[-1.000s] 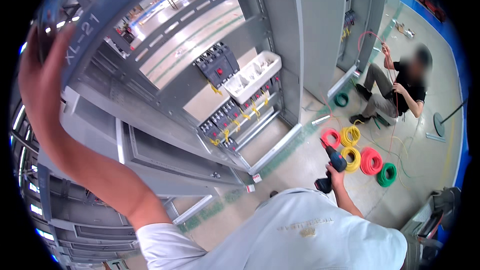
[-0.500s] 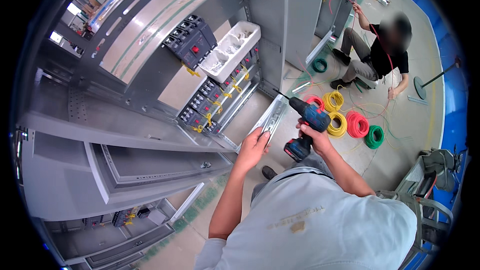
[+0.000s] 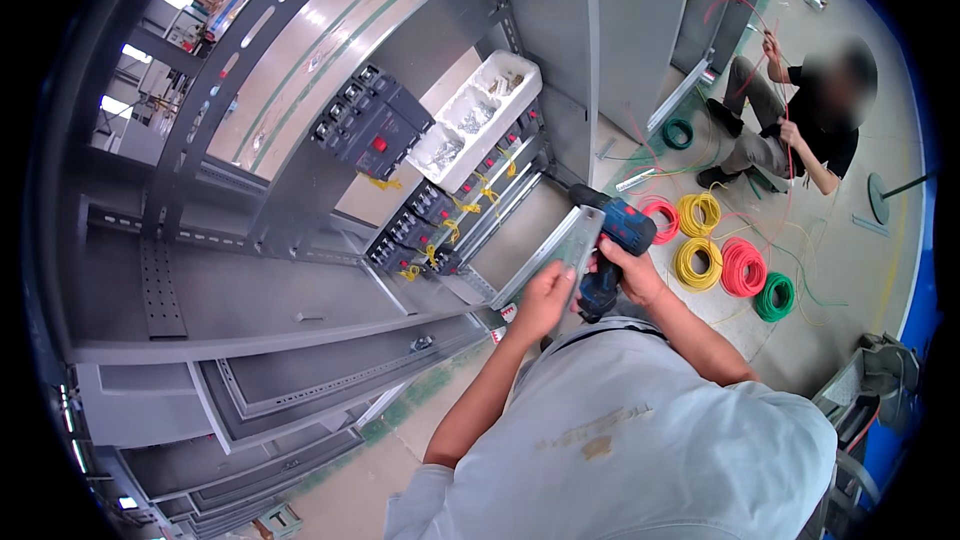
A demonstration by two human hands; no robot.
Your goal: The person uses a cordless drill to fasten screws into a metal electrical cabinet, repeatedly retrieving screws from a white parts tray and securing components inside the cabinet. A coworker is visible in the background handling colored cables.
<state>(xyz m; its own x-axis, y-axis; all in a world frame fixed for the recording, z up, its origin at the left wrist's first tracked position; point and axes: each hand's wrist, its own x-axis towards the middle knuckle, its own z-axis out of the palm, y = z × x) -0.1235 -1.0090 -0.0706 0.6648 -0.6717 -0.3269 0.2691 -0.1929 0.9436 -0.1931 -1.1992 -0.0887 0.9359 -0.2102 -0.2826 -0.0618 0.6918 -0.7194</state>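
My left hand (image 3: 547,300) grips the lower end of a shiny flat strip (image 3: 576,242), pale and slotted-looking, held tilted upward. Right beside it, my right hand (image 3: 628,274) is wrapped round the handle of a blue and black cordless drill (image 3: 629,228). The strip overlaps part of the drill's front, and the drill's tip is hard to make out. Beyond my hands, a white divided tray (image 3: 470,130) of small metal parts rests on the circuit breakers in the grey cabinet. A larger dark breaker (image 3: 372,128) with a red button is mounted beside the tray.
Coils of red (image 3: 743,266), yellow (image 3: 697,262) and green wire (image 3: 775,296) lie on the floor to my right. Past them a seated person (image 3: 790,120) handles red wire. A grey cabinet panel (image 3: 340,355) spans the left. A metal ladder (image 3: 850,475) stands at lower right.
The strip has turned more upright and now overlaps the drill, whose front has swung in behind it. The seated person's lower hand has risen from near the floor. The whole view has shifted slightly.
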